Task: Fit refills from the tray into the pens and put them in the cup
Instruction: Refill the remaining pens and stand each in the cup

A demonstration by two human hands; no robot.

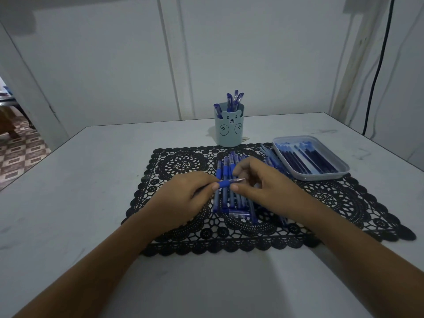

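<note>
the left hand (183,198) pinches a blue pen (226,183) by its rubber grip, the tip pointing right. the right hand (263,182) closes thumb and curled fingers on the same pen, just behind the tip. both hover over a pile of pens (231,200) on a black lace placemat (179,166). beyond it stands a bear-faced cup (229,131) holding capped pens. the tray (344,171) of refills (307,158) sits to the right, on the mat's corner.
</note>
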